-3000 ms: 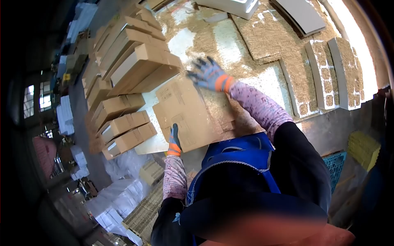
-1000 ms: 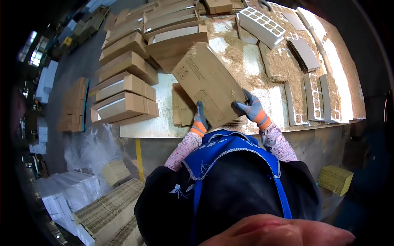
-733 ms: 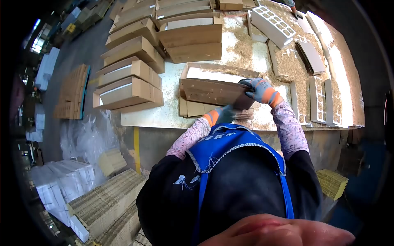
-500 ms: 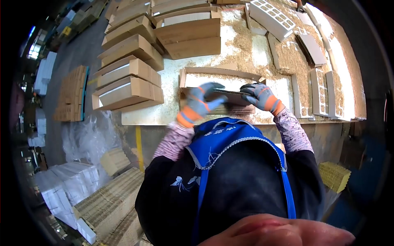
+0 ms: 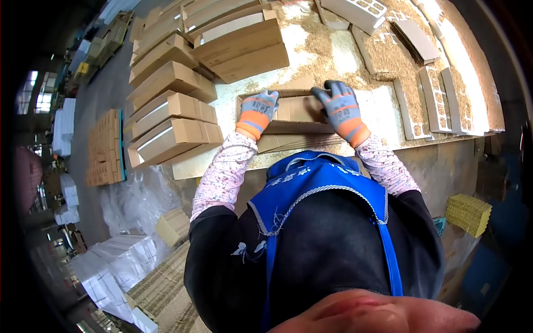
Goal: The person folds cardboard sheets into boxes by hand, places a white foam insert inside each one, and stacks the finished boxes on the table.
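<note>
An open, shallow cardboard box [image 5: 302, 127] lies in front of me at the near edge of the table, above some flat cardboard sheets [image 5: 297, 141]. My left hand [image 5: 259, 114], in a grey and orange glove, is closed over the box's left end with its fingers bent inward. At the right end, my right hand [image 5: 341, 111] wears a matching glove. Its fingers are spread apart and reach over the box's inside, touching it; part of the right end is hidden beneath the hand.
Cardboard boxes [image 5: 177, 139], some with white contents, stand in a row at the left. White blocks with square openings [image 5: 436, 100] and a grey panel [image 5: 416, 41] are at the right among brown crumbs on the table [image 5: 347, 53]. Plastic film [image 5: 136, 197] lies on the floor.
My left hand has moved from above the box's near side onto its left end. The right hand has shifted up with fingers spread, and the box's inside now shows bare cardboard.
</note>
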A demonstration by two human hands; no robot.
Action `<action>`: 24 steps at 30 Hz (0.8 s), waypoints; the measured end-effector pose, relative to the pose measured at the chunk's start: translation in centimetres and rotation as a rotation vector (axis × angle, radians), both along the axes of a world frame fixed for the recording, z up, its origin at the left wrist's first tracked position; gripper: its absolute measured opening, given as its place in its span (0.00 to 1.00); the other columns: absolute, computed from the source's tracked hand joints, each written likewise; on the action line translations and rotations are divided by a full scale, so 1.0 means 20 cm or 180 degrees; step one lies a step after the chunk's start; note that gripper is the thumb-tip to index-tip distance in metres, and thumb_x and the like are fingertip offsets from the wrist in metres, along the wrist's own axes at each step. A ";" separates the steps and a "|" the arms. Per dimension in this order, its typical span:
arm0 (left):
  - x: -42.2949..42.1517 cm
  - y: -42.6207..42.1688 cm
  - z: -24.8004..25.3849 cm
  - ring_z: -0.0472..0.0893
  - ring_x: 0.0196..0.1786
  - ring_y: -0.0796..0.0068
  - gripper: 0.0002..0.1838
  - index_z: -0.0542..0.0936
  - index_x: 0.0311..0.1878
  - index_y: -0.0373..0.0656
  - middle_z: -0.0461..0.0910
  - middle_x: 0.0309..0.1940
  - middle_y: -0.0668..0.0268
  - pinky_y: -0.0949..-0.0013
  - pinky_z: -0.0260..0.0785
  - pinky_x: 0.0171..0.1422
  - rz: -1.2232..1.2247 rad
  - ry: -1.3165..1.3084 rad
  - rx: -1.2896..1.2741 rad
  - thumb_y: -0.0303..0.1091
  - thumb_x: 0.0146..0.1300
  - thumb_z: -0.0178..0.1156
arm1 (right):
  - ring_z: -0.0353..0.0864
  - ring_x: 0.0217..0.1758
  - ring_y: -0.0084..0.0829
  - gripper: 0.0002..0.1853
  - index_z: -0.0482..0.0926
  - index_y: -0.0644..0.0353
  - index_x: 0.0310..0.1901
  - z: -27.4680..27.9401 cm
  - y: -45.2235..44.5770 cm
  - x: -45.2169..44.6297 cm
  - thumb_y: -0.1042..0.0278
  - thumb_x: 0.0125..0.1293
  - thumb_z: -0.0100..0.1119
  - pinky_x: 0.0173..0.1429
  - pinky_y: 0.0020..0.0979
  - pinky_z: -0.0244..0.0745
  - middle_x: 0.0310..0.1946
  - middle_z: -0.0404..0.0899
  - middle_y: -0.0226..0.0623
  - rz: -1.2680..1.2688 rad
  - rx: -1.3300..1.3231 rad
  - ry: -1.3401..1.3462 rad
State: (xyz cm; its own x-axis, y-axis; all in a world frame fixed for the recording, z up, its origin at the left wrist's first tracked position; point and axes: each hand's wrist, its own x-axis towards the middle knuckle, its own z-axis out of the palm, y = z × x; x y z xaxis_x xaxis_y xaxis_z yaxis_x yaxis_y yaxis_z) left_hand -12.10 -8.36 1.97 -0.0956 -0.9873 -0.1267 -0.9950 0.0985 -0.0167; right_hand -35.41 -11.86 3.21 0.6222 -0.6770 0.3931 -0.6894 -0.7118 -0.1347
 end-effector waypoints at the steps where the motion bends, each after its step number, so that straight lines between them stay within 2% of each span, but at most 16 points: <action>1: 0.01 -0.02 -0.02 0.79 0.47 0.61 0.13 0.76 0.41 0.47 0.79 0.41 0.59 0.59 0.70 0.47 0.0024 0.0105 0.0178 0.45 0.62 0.53 | 0.73 0.51 0.42 0.18 0.76 0.47 0.49 0.03 0.00 0.04 0.66 0.54 0.58 0.54 0.42 0.68 0.46 0.75 0.40 0.0182 0.0633 0.0501; 3: 0.05 -0.02 -0.04 0.78 0.48 0.60 0.16 0.75 0.44 0.46 0.78 0.43 0.57 0.59 0.70 0.49 -0.0093 0.0226 0.0263 0.47 0.61 0.53 | 0.76 0.51 0.41 0.15 0.76 0.50 0.46 -0.02 -0.06 0.08 0.65 0.56 0.57 0.53 0.40 0.69 0.44 0.77 0.43 0.0406 0.2258 0.0845; 4: 0.06 -0.02 -0.04 0.78 0.48 0.59 0.19 0.75 0.46 0.46 0.78 0.45 0.56 0.60 0.70 0.50 -0.0185 0.0367 0.0315 0.49 0.60 0.54 | 0.77 0.50 0.41 0.14 0.75 0.54 0.45 -0.10 -0.14 0.06 0.60 0.58 0.56 0.53 0.38 0.70 0.43 0.79 0.44 0.0904 0.2784 0.0647; 7: -0.02 0.04 0.04 0.77 0.50 0.57 0.24 0.74 0.50 0.45 0.76 0.48 0.55 0.60 0.69 0.52 -0.0448 0.0253 0.0188 0.53 0.59 0.56 | 0.77 0.51 0.43 0.16 0.75 0.55 0.44 -0.15 -0.11 0.11 0.57 0.57 0.56 0.54 0.37 0.70 0.45 0.78 0.44 0.0578 0.2219 0.0617; 8: -0.10 0.04 0.17 0.78 0.47 0.56 0.25 0.74 0.48 0.44 0.78 0.44 0.54 0.60 0.69 0.50 -0.0298 0.0728 0.0492 0.55 0.57 0.58 | 0.76 0.52 0.43 0.18 0.75 0.56 0.47 -0.16 -0.10 0.12 0.54 0.58 0.55 0.55 0.38 0.69 0.45 0.78 0.44 0.0524 0.2299 0.0724; 9: -0.12 0.00 0.18 0.78 0.43 0.55 0.24 0.75 0.44 0.44 0.79 0.38 0.53 0.60 0.69 0.47 -0.0183 0.1435 0.1020 0.54 0.56 0.59 | 0.76 0.52 0.43 0.18 0.75 0.56 0.47 -0.16 -0.08 0.10 0.54 0.58 0.55 0.55 0.38 0.69 0.45 0.78 0.44 0.0503 0.2330 0.0700; 11: -0.10 -0.04 -0.08 0.78 0.41 0.54 0.23 0.75 0.41 0.44 0.79 0.34 0.52 0.59 0.68 0.45 -0.0208 0.1317 0.1335 0.54 0.54 0.61 | 0.76 0.51 0.43 0.20 0.75 0.56 0.51 -0.08 -0.08 0.00 0.55 0.60 0.54 0.56 0.38 0.69 0.44 0.78 0.46 0.0854 0.2839 0.0107; 12: -0.10 -0.05 -0.08 0.78 0.41 0.54 0.23 0.75 0.41 0.44 0.79 0.34 0.52 0.59 0.68 0.45 -0.0212 0.1329 0.1338 0.54 0.54 0.61 | 0.76 0.51 0.40 0.20 0.74 0.56 0.54 0.01 -0.06 -0.07 0.59 0.60 0.55 0.55 0.36 0.70 0.44 0.78 0.45 0.1005 0.2869 -0.0527; 14: -0.11 -0.06 -0.08 0.78 0.41 0.53 0.22 0.75 0.40 0.43 0.79 0.35 0.53 0.58 0.68 0.46 -0.0051 0.1473 0.1294 0.52 0.54 0.61 | 0.77 0.44 0.27 0.17 0.74 0.61 0.52 0.00 -0.05 -0.24 0.67 0.62 0.56 0.51 0.28 0.72 0.39 0.78 0.35 0.0525 0.3481 -0.2784; 15: -0.11 -0.06 -0.08 0.78 0.41 0.53 0.22 0.75 0.40 0.43 0.79 0.35 0.53 0.58 0.68 0.46 -0.0040 0.1495 0.1302 0.52 0.54 0.61 | 0.77 0.42 0.26 0.17 0.73 0.62 0.54 -0.13 -0.12 -0.34 0.67 0.64 0.55 0.50 0.27 0.72 0.39 0.78 0.33 -0.0100 0.2585 -0.2940; 17: -0.12 -0.06 -0.09 0.78 0.42 0.53 0.22 0.75 0.40 0.42 0.79 0.36 0.53 0.58 0.68 0.47 -0.0030 0.1222 0.1323 0.52 0.54 0.61 | 0.78 0.44 0.28 0.23 0.71 0.59 0.58 -0.31 -0.18 -0.51 0.61 0.63 0.59 0.50 0.27 0.73 0.42 0.79 0.36 -0.1077 0.3912 -0.3180; 19: -0.14 -0.07 -0.06 0.78 0.42 0.53 0.22 0.75 0.40 0.42 0.79 0.37 0.53 0.58 0.68 0.47 -0.0037 0.1131 0.1383 0.52 0.54 0.61 | 0.78 0.47 0.29 0.32 0.67 0.59 0.62 -0.41 -0.12 -0.47 0.53 0.59 0.62 0.48 0.29 0.74 0.46 0.78 0.38 -0.0976 0.5179 -0.2753; 20: -0.14 -0.07 -0.06 0.78 0.43 0.53 0.22 0.75 0.41 0.42 0.79 0.37 0.53 0.58 0.68 0.48 -0.0053 0.1038 0.1456 0.52 0.54 0.62 | 0.76 0.52 0.32 0.39 0.65 0.63 0.63 -0.38 -0.01 -0.33 0.44 0.57 0.60 0.53 0.33 0.73 0.48 0.77 0.40 -0.1320 0.4714 -0.2648; 21: -0.16 -0.07 -0.07 0.78 0.43 0.53 0.22 0.75 0.41 0.42 0.79 0.37 0.53 0.58 0.68 0.48 -0.0035 0.1043 0.1475 0.52 0.54 0.62 | 0.77 0.52 0.31 0.37 0.66 0.63 0.62 -0.54 -0.05 -0.29 0.47 0.57 0.63 0.52 0.32 0.75 0.48 0.78 0.41 -0.1236 0.3607 -0.1651; 23: -0.17 -0.05 -0.08 0.78 0.43 0.53 0.23 0.76 0.41 0.42 0.79 0.38 0.52 0.58 0.68 0.48 0.0061 0.1103 0.1101 0.52 0.54 0.61 | 0.79 0.51 0.31 0.35 0.67 0.64 0.60 -0.53 -0.11 -0.27 0.52 0.55 0.66 0.51 0.30 0.76 0.47 0.78 0.41 -0.0714 0.4637 -0.2655; 24: -0.15 -0.05 -0.05 0.78 0.43 0.53 0.23 0.76 0.43 0.42 0.80 0.39 0.52 0.58 0.68 0.49 0.0134 0.1398 0.1361 0.52 0.54 0.61 | 0.80 0.47 0.30 0.32 0.69 0.63 0.58 -0.47 -0.11 -0.27 0.58 0.54 0.68 0.52 0.28 0.76 0.47 0.78 0.40 -0.0852 0.5182 -0.2768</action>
